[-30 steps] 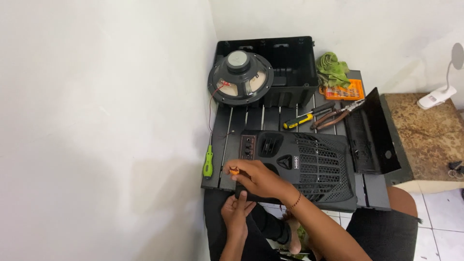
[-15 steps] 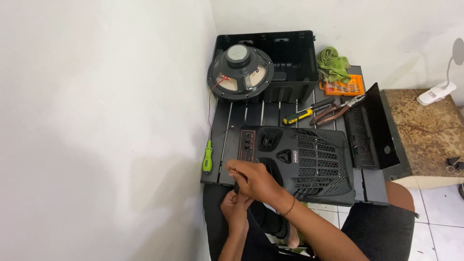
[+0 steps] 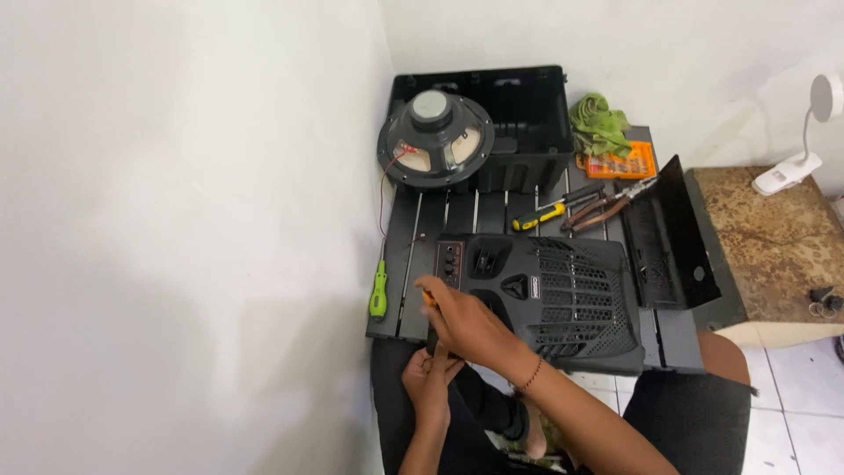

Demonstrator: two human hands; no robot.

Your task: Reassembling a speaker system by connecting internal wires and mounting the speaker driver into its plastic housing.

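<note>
My right hand [image 3: 463, 324] has slid down and left since a second ago, off the grille panel [image 3: 563, 299] toward its near-left corner.
Right hand is closed on a small orange-tipped tool [image 3: 428, 299] at the panel's left edge; left hand [image 3: 428, 380] sits just below the table edge, fingers curled around something dark I cannot identify. Panel lies flat on the slatted black table [image 3: 413, 264]. Green screwdriver [image 3: 378, 294] lies left of it, untouched.
</note>
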